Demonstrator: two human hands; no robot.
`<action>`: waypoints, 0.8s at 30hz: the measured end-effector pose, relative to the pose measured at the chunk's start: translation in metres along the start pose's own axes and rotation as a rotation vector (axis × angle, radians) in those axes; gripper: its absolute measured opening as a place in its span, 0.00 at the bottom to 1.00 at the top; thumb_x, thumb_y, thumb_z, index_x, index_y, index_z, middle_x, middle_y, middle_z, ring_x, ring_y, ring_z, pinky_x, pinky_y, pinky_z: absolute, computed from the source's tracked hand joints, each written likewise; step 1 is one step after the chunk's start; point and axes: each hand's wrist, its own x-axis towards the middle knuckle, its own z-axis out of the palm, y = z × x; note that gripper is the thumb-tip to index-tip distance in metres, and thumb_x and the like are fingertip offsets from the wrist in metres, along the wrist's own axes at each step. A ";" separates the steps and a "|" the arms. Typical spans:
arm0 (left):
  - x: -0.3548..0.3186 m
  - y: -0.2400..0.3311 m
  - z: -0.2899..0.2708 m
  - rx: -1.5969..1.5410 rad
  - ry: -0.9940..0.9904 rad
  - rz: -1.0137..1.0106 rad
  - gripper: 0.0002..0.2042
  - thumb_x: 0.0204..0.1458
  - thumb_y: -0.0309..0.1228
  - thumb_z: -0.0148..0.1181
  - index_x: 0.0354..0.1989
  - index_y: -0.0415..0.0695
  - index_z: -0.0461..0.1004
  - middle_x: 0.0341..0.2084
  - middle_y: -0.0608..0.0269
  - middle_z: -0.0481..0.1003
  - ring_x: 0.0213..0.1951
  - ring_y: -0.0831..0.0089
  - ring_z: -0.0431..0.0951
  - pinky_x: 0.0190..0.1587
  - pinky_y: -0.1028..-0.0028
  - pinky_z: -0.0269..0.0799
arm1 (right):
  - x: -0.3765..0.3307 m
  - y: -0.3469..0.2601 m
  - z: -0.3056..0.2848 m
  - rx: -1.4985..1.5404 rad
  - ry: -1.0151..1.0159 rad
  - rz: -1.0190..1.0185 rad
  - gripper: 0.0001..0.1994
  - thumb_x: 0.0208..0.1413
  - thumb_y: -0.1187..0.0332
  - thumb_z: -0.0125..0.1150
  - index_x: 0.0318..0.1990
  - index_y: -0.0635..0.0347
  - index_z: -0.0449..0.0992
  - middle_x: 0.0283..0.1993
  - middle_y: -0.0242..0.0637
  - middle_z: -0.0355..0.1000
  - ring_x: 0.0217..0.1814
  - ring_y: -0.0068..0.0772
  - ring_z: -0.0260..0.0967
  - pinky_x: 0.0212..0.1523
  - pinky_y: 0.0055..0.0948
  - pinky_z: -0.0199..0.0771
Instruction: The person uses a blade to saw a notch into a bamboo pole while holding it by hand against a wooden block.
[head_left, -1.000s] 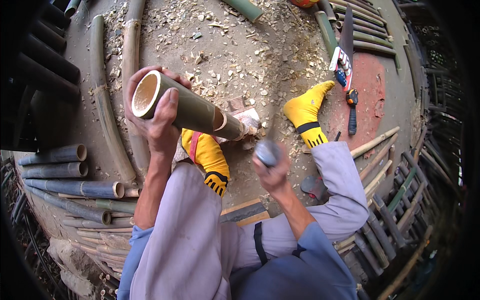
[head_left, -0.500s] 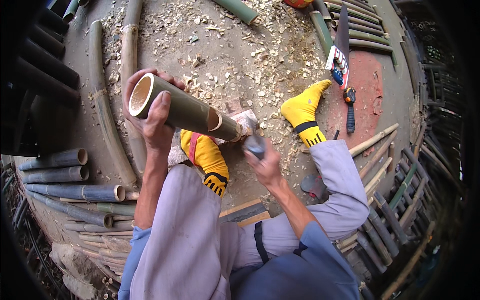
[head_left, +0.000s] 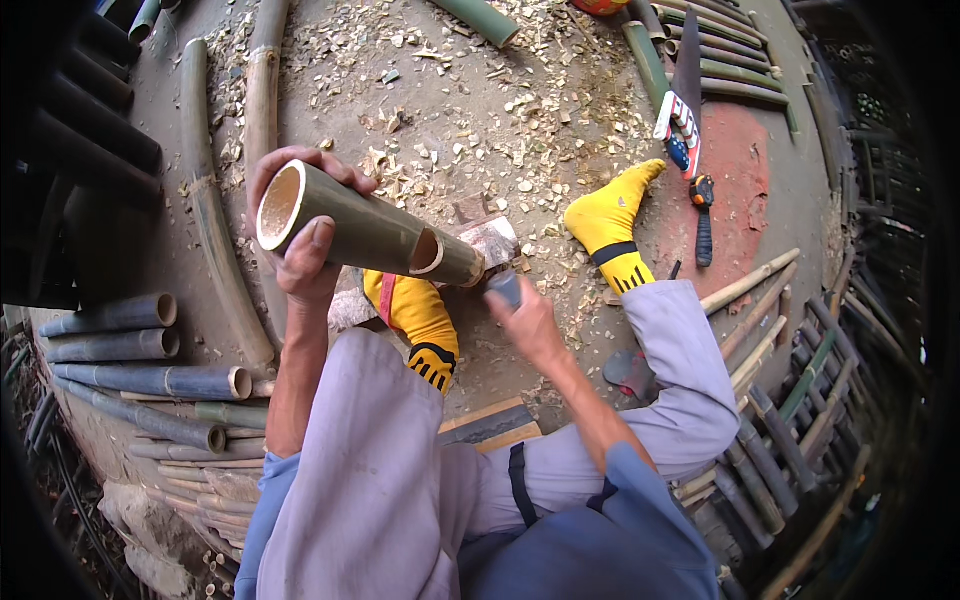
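Observation:
My left hand is wrapped round the open upper end of a thick green bamboo tube, thumb on the near side. A notch is cut through the tube's wall near its lower end. That end leans down onto a pale chopped wood block. Close beside it, my right hand is closed round a hand tool with a blunt grey end; the rest of the tool is hidden, so its kind cannot be made out. My yellow-socked foot is next to the block, under the tube.
Pale wood chips litter the ground ahead. A handsaw and a tool with a black and orange handle lie at right. Long bamboo poles lie left, with stacked bamboo tubes nearer me. More poles lie at right.
The bamboo tube's upper end has dipped slightly, and my left hand with it. My right hand stays near the tube's lower end, its tool less blurred now.

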 end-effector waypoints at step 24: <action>-0.010 -0.003 0.007 0.014 0.512 -0.038 0.21 0.49 0.30 0.58 0.49 0.33 0.64 0.32 0.50 0.73 0.32 0.61 0.77 0.37 0.63 0.77 | -0.015 -0.052 -0.013 -0.014 0.206 -0.140 0.20 0.54 0.59 0.62 0.46 0.64 0.68 0.34 0.47 0.73 0.31 0.41 0.75 0.30 0.34 0.75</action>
